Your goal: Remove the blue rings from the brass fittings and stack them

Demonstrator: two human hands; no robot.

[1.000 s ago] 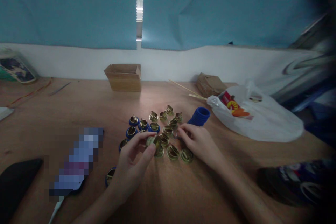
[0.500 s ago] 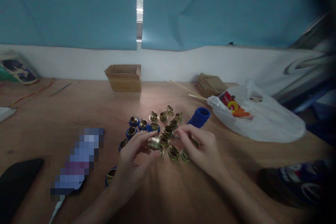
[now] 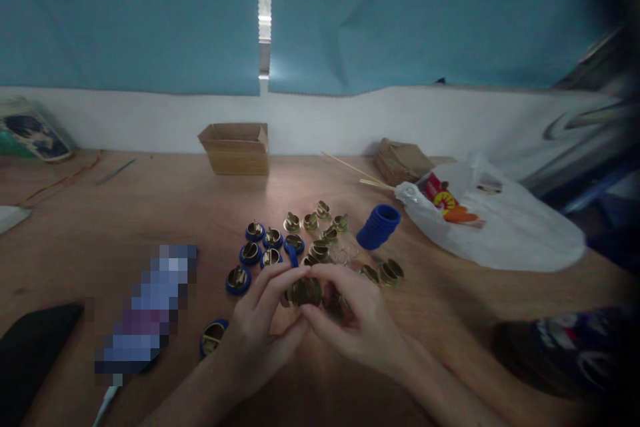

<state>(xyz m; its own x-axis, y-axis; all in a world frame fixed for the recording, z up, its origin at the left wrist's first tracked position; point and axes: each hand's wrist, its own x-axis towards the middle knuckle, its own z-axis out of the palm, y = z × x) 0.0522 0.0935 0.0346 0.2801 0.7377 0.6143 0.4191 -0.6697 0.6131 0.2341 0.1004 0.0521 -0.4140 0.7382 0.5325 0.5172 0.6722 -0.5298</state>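
Observation:
Both hands meet at the front of a group of brass-coloured round metal pieces. My left hand (image 3: pixel 260 327) is closed, fingertips and thumb on the left side of a brass-coloured ring-shaped fitting (image 3: pixel 305 291). From the right, my right hand (image 3: pixel 367 317) pinches the same fitting; its far side is hidden by the fingers. Beyond them lie several loose brass fittings (image 3: pixel 319 251), each with an upright flap across it. To the left are several like fittings with blue rims (image 3: pixel 250 253). Thin clear rings (image 3: pixel 345 254) lie just behind my right hand.
A leaning stack of blue rings (image 3: pixel 379 227) stands behind the right hand. Left lies a phone (image 3: pixel 150 307) on a white cable, beside a black object (image 3: pixel 35 347). Cardboard boxes (image 3: pixel 239 150) sit by the wall. A plastic bag (image 3: pixel 510 233) and dark bottle (image 3: pixel 560 353) are at right.
My right hand has moved left and toward me, from the loose pieces and clear rings to the fitting in my left hand. The left hand has shifted slightly.

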